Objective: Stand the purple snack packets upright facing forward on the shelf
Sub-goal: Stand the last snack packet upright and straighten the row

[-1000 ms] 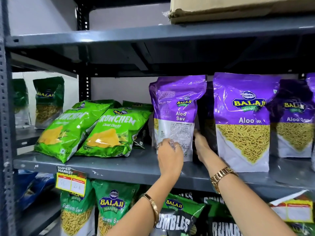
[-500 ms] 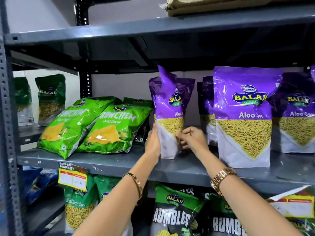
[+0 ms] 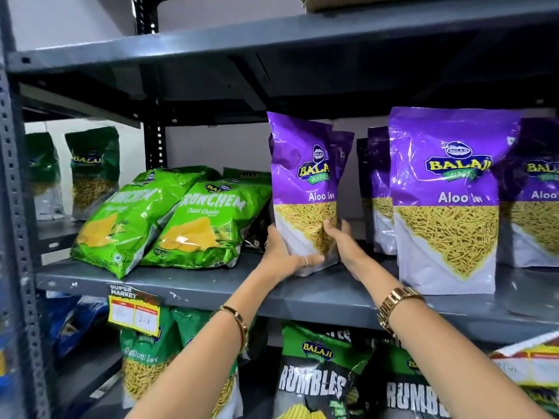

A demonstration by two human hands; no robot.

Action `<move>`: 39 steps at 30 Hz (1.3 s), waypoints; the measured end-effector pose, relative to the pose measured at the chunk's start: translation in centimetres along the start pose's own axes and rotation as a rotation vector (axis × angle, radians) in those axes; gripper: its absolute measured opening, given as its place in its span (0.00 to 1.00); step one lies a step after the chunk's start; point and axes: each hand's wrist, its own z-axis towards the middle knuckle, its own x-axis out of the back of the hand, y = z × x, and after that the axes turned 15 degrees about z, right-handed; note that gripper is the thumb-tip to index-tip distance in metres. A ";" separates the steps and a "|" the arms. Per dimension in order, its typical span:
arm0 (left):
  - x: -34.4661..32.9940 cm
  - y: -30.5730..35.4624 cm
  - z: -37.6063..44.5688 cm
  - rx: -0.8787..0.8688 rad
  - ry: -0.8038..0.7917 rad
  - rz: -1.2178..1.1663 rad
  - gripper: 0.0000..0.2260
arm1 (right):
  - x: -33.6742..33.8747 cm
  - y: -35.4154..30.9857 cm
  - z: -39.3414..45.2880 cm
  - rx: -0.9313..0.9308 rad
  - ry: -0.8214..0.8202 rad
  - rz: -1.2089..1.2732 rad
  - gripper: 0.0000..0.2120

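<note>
A purple Aloo Sev packet stands upright on the grey shelf, its printed front turned mostly forward. My left hand grips its lower left corner and base. My right hand presses against its lower right edge. Another purple packet stands right behind it, mostly hidden. To the right a large purple packet stands upright at the shelf front, with more purple packets behind it and one at the far right.
Two green Crunchem bags lean on the same shelf to the left. A price tag hangs from the shelf edge. Green Ratlami Sev and Rumbles bags fill the shelf below. The upper shelf hangs close above.
The packet showed its back a second ago; both hands have turned it round, so its front now faces forward, and it rests on the shelf.
</note>
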 end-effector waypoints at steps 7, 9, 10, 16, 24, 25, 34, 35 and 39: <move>1.0 -1.9 1.5 0.047 -0.115 -0.007 0.35 | 1.1 -0.3 0.5 -0.078 0.054 0.001 0.37; 1.6 -2.4 1.9 0.033 -0.164 -0.039 0.32 | 1.1 -0.3 0.2 -0.085 0.024 -0.045 0.29; 1.7 -2.9 2.2 0.033 -0.164 -0.029 0.32 | 1.1 -0.2 0.2 -0.077 0.010 -0.060 0.23; 1.5 -3.8 3.1 0.051 -0.039 0.125 0.27 | 1.6 0.2 0.4 -0.034 0.041 -0.168 0.21; 2.0 -3.5 2.2 0.128 -0.086 0.168 0.13 | 1.9 0.2 -0.5 -0.162 -0.035 -0.185 0.29; 2.2 -3.3 1.8 0.130 -0.085 0.163 0.15 | 1.9 0.1 -0.7 -0.172 -0.048 -0.185 0.31; 3.9 -2.6 -1.7 0.118 -0.097 0.241 0.20 | 2.3 -0.2 -3.4 -0.157 -0.101 -0.208 0.19; 4.0 -2.7 -2.0 0.116 -0.099 0.229 0.21 | 2.5 -0.1 -3.5 -0.139 -0.103 -0.234 0.18; 4.3 -2.7 -2.9 0.098 -0.102 0.199 0.25 | 3.0 0.7 -4.0 -0.069 -0.115 -0.358 0.26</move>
